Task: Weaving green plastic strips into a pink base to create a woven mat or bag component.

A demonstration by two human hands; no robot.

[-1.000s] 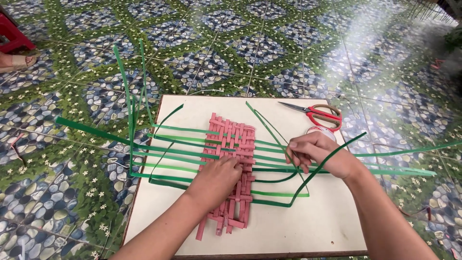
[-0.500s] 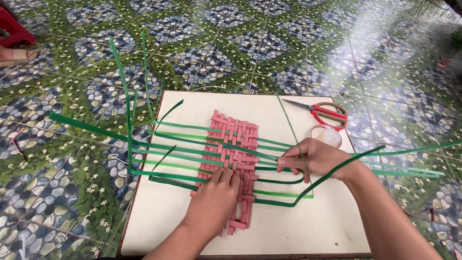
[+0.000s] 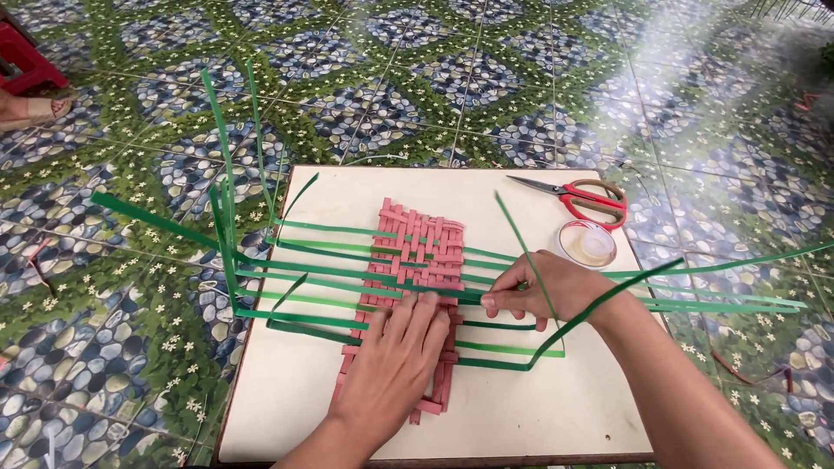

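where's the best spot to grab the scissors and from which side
Probably the red handles of the scissors, coming from the right: the loops lie at the right end, flat on the board, while the closed blades point left. The small round dish sits just in front, so reaching from above or the far side avoids knocking it.

Red-handled scissors (image 3: pixel 580 199) lie at two o'clock on the pale surface (image 3: pixel 287 399), blades shut and pointing towards nine. Just below them, at about three o'clock, sits a small round clear dish (image 3: pixel 587 243), close by but not touching. The surface rests on a tiled floor (image 3: pixel 521 78) patterned in blue pebbles, green bands and white flowers. Far out at ten o'clock, a red stool (image 3: pixel 26 61) and a sandalled foot (image 3: pixel 30 111) beside it.
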